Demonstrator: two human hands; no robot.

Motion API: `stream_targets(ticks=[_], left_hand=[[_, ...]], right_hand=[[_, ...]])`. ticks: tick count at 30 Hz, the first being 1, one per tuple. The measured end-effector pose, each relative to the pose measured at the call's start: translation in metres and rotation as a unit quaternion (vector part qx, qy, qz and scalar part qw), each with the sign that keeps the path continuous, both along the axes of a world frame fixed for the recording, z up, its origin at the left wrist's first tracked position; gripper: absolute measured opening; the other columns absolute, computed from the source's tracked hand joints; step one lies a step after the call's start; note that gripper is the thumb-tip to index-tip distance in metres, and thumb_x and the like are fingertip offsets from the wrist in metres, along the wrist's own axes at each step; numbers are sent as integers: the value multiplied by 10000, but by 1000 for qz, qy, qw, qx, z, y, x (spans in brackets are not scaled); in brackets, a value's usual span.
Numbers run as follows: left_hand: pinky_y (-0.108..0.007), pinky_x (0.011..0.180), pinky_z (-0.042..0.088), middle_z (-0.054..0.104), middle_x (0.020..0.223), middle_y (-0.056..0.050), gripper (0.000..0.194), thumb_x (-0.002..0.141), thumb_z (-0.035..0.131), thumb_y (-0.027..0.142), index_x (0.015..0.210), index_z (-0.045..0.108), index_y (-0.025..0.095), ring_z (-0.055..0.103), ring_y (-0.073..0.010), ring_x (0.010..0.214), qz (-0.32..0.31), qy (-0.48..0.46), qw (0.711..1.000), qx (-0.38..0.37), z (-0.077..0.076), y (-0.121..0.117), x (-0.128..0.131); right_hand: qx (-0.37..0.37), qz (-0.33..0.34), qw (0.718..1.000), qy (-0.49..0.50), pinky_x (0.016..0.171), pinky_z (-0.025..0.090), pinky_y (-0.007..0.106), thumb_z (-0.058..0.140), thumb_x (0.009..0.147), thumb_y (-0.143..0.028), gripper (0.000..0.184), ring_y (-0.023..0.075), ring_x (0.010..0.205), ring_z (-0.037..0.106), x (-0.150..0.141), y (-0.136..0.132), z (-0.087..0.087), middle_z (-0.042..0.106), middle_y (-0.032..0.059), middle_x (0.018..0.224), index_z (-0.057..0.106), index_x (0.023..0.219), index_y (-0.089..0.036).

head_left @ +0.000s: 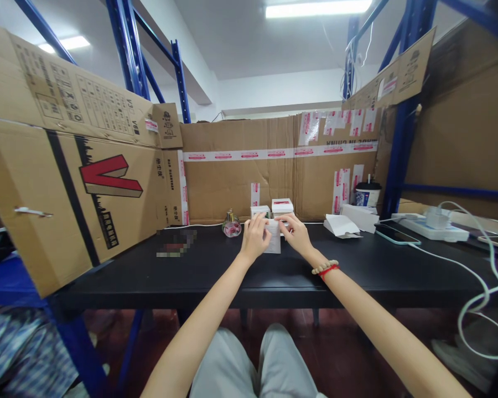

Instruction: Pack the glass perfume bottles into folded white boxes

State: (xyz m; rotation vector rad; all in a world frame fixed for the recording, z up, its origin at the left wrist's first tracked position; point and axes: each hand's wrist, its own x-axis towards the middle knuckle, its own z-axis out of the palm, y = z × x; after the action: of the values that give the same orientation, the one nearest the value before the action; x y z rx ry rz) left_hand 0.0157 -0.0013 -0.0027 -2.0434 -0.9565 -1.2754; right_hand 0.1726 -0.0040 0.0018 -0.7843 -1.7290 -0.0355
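Note:
A small white sheet of paper (274,243) with faint print stands between my hands above the black table. My left hand (254,237) has its fingers curled at the sheet's left edge and covers part of it. At the upper right edge, the thumb and fingers of my right hand (295,235) pinch the paper. Just behind the hands are a small white box (259,210) and a second white box (282,205) with a red mark, both partly hidden. A round glass bottle with pink contents (231,225) stands left of my left hand.
The black table (216,273) is bordered by cardboard walls (236,185). To the right lie folded white card pieces (342,225), a lidded cup (367,194), a phone (398,235) and a white power strip (435,228) with loose cables. A blurred patch (175,245) is on the left.

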Motion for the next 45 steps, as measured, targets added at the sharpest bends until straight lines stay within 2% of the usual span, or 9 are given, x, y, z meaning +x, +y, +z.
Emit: stream_targets(ticks=[10,17,21,25,31,38,42,45], left_hand=[[-359,900,337,624,1100,-77,209,750,429,115,931,510,179,499,-213,1147,-20,-9,1000,-18,2,-2,0],[-337,842,350,631,961,-54,190,744,438,121,913,496,185,546,-192,1006,-21,-12,999,-23,3,-2,0],[-338,854,349,606,999,-68,191,741,450,132,919,493,187,513,-207,1034,-20,-8,1000,-16,2,-3,0],[-354,833,348,573,1027,-88,167,755,454,163,916,490,188,514,-220,1004,16,-40,999,-24,0,-2,0],[-338,801,344,605,970,-60,162,778,422,171,935,459,187,550,-194,915,1,-43,998,-47,-3,1,-2],[-340,825,349,628,952,-62,232,777,421,173,1002,479,179,570,-192,905,-15,-45,998,-39,-3,3,-3],[-342,835,358,636,968,-68,276,771,426,172,1043,477,174,577,-196,918,-21,-46,998,-36,-3,4,-4],[-344,843,364,636,1017,-80,309,768,432,169,1075,470,167,575,-199,947,-26,-51,998,-32,-3,5,-5]], right_hand=[[-2,7,1000,4,477,393,201,443,862,-274,238,52,469,464,0,1,-1,598,30,955,645,967,-205],[-5,0,1000,2,473,396,202,435,863,-288,243,55,467,469,0,2,-1,601,38,952,645,950,-204],[-4,-9,1000,3,485,414,207,433,862,-295,228,55,463,484,0,2,-1,607,45,982,630,927,-200],[-19,-17,1000,3,515,441,216,433,864,-308,220,59,480,543,1,3,-4,594,62,1104,601,962,-207],[-77,-8,996,-42,587,467,236,399,892,-349,265,89,475,586,2,6,-8,658,-9,856,559,1078,-251],[-88,20,995,-48,556,471,230,380,902,-362,297,61,460,572,2,6,-8,628,6,1070,552,1132,-283],[-100,13,993,-53,485,439,216,439,866,-382,310,49,397,512,2,8,-10,633,2,952,539,1136,-267],[-83,-21,994,-72,505,430,218,533,801,-379,389,70,440,512,2,10,-12,631,-2,864,503,1168,-254]])
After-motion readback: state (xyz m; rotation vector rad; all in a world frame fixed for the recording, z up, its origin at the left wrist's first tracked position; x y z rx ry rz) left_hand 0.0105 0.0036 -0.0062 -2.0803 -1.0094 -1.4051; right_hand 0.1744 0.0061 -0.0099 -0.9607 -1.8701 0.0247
